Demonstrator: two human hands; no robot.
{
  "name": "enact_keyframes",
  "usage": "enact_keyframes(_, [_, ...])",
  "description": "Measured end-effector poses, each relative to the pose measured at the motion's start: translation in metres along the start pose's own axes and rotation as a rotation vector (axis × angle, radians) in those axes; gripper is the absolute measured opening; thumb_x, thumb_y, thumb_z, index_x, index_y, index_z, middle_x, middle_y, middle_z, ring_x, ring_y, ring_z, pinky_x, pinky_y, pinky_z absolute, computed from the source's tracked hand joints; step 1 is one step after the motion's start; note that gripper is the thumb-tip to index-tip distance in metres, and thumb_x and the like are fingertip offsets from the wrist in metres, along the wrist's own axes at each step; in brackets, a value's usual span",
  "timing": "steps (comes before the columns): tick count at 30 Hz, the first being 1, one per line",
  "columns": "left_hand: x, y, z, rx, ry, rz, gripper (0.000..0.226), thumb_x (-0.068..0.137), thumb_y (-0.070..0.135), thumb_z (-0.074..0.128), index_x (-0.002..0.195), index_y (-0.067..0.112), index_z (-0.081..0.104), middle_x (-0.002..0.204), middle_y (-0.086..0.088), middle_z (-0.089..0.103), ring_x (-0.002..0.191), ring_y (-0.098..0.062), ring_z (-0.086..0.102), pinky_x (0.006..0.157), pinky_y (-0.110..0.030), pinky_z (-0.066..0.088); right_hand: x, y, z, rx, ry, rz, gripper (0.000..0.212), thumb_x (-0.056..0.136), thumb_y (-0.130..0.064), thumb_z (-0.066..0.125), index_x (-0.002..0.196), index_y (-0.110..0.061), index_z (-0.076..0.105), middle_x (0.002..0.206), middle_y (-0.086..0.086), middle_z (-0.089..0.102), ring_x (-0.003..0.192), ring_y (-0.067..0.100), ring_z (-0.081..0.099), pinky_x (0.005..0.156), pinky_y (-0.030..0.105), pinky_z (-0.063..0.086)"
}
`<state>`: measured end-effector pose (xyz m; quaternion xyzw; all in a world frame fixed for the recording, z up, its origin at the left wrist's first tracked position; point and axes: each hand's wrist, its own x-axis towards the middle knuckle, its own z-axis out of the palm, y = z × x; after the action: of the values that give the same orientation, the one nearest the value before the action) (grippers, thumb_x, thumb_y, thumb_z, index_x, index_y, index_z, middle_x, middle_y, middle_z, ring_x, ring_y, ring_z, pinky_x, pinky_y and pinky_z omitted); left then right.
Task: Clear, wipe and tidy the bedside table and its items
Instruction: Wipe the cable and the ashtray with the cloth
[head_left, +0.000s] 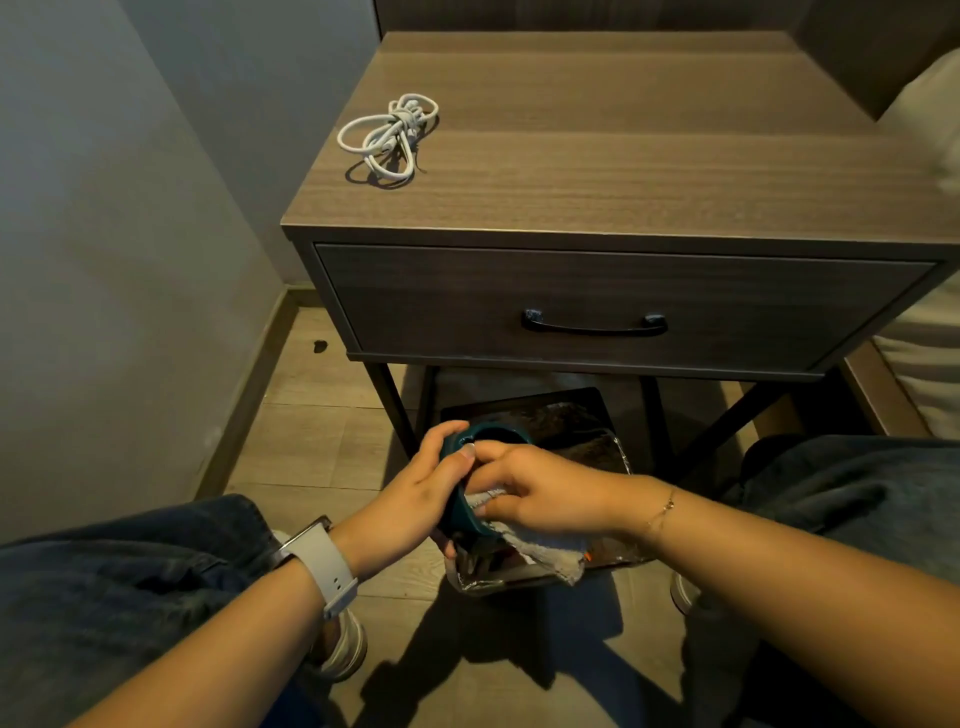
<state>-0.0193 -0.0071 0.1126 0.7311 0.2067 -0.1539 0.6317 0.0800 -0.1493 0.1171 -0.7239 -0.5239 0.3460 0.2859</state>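
In front of the wooden bedside table (597, 171), low over the floor, my left hand (415, 493) grips a dark teal round object (470, 514) by its side. My right hand (535, 493) holds a grey cloth (540, 551) bunched against that object, with one finger up on its rim. The cloth's loose end hangs below my right wrist. A coiled white cable (387, 136) lies on the tabletop near its left edge. The table's drawer (592, 306) is closed.
A dark tray with shiny wrapped items (587, 431) sits on the floor under the table, behind my hands. A grey wall stands to the left. Bedding (930, 119) borders the table on the right. My knees in jeans flank the hands.
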Motion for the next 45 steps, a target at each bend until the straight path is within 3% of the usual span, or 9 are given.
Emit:
enact_keyframes(6, [0.002,0.003,0.016,-0.018,-0.054,-0.069,0.034,0.1,0.039,0.037,0.133,0.041,0.03,0.12,0.003,0.055,0.095,-0.022,0.067,0.06,-0.033,0.056,-0.015,-0.021,-0.014,-0.434,-0.202,0.166,0.023,0.09,-0.017,0.053,0.109,-0.019,0.065,0.114,0.0,0.054,0.084,0.013,0.047,0.072,0.027,0.035])
enact_keyframes(14, [0.012,0.02,0.01,-0.03,-0.046,-0.085,0.034,0.099,0.041,0.037,0.133,0.039,0.031,0.115,0.013,0.051,0.096,-0.011,0.059,0.072,-0.049,0.059,-0.056,-0.007,-0.079,-0.283,0.401,0.421,0.025,0.092,-0.028,0.058,0.116,-0.024,0.065,0.112,-0.006,0.056,0.104,0.018,0.057,0.091,0.041,0.046])
enact_keyframes(17, [0.017,0.019,0.015,-0.025,-0.051,-0.107,0.039,0.099,0.041,0.04,0.137,0.035,0.032,0.121,0.007,0.05,0.1,-0.012,0.054,0.072,-0.054,0.058,-0.049,0.0,-0.072,-0.154,0.468,0.544,0.024,0.089,-0.032,0.062,0.111,-0.024,0.069,0.111,-0.005,0.062,0.106,0.018,0.058,0.093,0.037,0.046])
enact_keyframes(21, [0.022,0.019,0.025,0.029,0.019,-0.144,0.044,0.098,0.043,0.042,0.139,0.032,0.033,0.127,-0.002,0.049,0.107,-0.025,0.053,0.067,-0.054,0.058,-0.03,-0.001,-0.038,-0.258,0.461,0.477,0.02,0.084,-0.028,0.063,0.104,-0.028,0.065,0.106,-0.005,0.061,0.097,0.019,0.06,0.081,0.032,0.049])
enact_keyframes(27, [0.025,0.011,0.034,0.221,0.198,-0.081,0.046,0.097,0.042,0.043,0.139,0.03,0.03,0.125,-0.007,0.051,0.088,-0.016,0.058,0.068,-0.043,0.06,-0.009,-0.001,-0.001,-0.777,0.226,0.324,0.034,0.078,-0.016,0.07,0.111,-0.011,0.062,0.113,0.008,0.052,0.087,0.027,0.061,0.056,0.033,0.039])
enact_keyframes(30, [0.026,0.005,0.035,0.393,0.347,-0.01,0.052,0.096,0.052,0.035,0.143,0.031,0.028,0.122,-0.009,0.057,0.104,-0.026,0.059,0.086,-0.039,0.052,0.002,-0.001,0.01,-0.814,0.181,0.364,0.044,0.087,-0.008,0.059,0.13,-0.008,0.049,0.127,0.009,0.045,0.105,0.027,0.056,0.063,0.032,0.037])
enact_keyframes(36, [0.024,0.001,0.034,0.466,0.386,-0.025,0.05,0.096,0.05,0.036,0.142,0.028,0.034,0.117,-0.007,0.061,0.105,-0.026,0.059,0.084,-0.034,0.049,0.009,-0.004,0.009,-0.718,-0.004,0.41,0.051,0.091,-0.02,0.052,0.139,-0.008,0.041,0.129,0.012,0.05,0.105,0.031,0.059,0.068,0.034,0.039])
enact_keyframes(41, [0.025,-0.007,0.04,0.413,0.355,-0.102,0.046,0.098,0.046,0.036,0.137,0.022,0.04,0.103,-0.005,0.066,0.098,-0.025,0.062,0.083,-0.039,0.05,0.012,-0.015,-0.003,-0.616,-0.257,0.437,0.029,0.093,-0.023,0.046,0.115,-0.009,0.058,0.112,0.01,0.063,0.096,0.029,0.061,0.07,0.033,0.042])
enact_keyframes(45, [0.023,-0.012,0.046,0.365,0.318,-0.13,0.043,0.098,0.046,0.036,0.133,0.023,0.04,0.097,-0.001,0.063,0.094,-0.024,0.061,0.081,-0.037,0.049,0.01,-0.021,-0.015,-0.487,-0.474,0.467,0.015,0.091,-0.018,0.05,0.101,-0.01,0.058,0.079,0.001,0.052,0.065,0.016,0.047,0.056,0.024,0.041])
